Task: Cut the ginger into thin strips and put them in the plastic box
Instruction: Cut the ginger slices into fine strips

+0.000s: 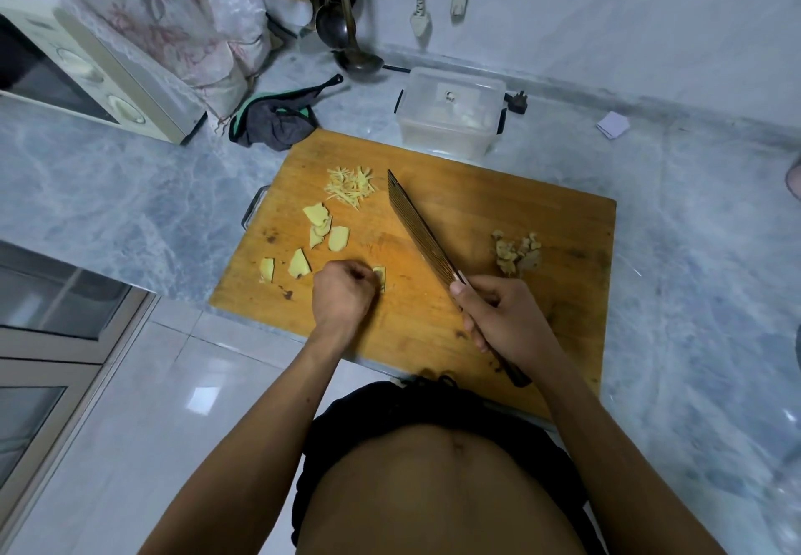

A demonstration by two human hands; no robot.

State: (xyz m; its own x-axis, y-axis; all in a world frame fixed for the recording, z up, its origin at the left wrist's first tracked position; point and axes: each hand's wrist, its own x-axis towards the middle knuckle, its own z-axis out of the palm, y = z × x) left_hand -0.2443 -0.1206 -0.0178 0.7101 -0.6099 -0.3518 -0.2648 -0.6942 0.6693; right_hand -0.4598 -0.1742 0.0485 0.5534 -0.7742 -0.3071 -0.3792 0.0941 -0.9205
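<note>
A: Largest first?
B: I see the bench point(108, 190), cutting board point(498, 225), lidded plastic box point(450, 116) behind it, contents unclear.
A: Hands?
B: Right hand point(507, 320) grasps the knife point(416, 225); left hand point(342, 294) pinches a half-hidden ginger slice point(379, 273), strips point(351, 186) beyond.

Bare board point(498, 207) btwn knife point(416, 225) & plastic box point(450, 116); slices point(323, 225) crowd left.

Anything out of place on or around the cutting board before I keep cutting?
One thing: the cutting board overhangs the counter's near edge at its front left corner, so it could tip under pressure. Ginger slices, cut strips and peel scraps all lie on it, nothing spilled.
</note>
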